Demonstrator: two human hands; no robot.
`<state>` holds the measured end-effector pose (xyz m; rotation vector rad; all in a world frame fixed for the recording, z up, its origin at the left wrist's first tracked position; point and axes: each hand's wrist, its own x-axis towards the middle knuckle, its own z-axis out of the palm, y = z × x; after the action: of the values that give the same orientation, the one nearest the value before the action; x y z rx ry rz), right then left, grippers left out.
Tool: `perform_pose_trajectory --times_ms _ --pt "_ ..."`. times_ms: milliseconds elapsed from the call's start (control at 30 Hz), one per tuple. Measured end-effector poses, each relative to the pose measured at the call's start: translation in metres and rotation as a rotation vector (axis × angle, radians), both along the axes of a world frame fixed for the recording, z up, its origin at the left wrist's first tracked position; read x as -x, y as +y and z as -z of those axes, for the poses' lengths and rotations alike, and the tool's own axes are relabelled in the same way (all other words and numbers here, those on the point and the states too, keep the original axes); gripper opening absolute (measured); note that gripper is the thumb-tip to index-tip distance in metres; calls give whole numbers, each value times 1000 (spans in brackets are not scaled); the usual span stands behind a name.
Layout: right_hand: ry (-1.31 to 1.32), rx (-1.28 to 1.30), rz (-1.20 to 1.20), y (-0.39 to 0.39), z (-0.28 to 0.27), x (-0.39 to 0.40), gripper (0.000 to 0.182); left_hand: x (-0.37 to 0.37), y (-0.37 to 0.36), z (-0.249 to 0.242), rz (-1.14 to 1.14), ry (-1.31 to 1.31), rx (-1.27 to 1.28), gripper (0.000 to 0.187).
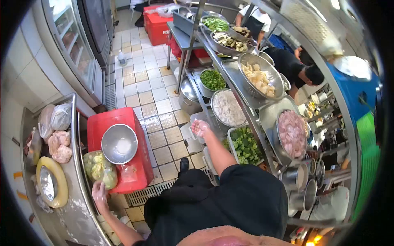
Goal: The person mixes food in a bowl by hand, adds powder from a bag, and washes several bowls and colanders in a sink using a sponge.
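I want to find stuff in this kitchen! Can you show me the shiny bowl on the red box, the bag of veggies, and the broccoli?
metal bowl (119, 144), head view, on its inner bottom.
bag of vegetables (99, 169), head view, on the bag's middle.
broccoli (245, 145), head view, on the green heap's middle.

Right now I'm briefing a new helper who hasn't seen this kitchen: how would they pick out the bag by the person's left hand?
Find the red crate on the tiled floor beside the steel counter. An empty steel bowl sits on its lid, and the clear bag of pale green cut vegetables lies at the crate's near corner, by the left hand. Unlike the counter's bags of pinkish meat, its contents are green.
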<state>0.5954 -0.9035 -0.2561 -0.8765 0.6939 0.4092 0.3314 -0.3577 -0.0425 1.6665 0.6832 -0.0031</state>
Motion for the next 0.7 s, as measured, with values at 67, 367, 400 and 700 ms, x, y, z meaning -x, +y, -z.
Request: perform_pose_trajectory --times_ms 67,367,400,700 --pt "-78 -81 -2 25 -10 28 21 74 46 22 -66 -95 -8 20" --pt "-381 -99 -512 220 -31 69 24 393 172 100 -494 147 -164 32" --pt "-551 186 -711 229 -23 63 26 387 142 53 -585 199 -99 31" --pt "-171 -41 -844 424 -143 110 18 522 77 30 -995 182 -113 25"
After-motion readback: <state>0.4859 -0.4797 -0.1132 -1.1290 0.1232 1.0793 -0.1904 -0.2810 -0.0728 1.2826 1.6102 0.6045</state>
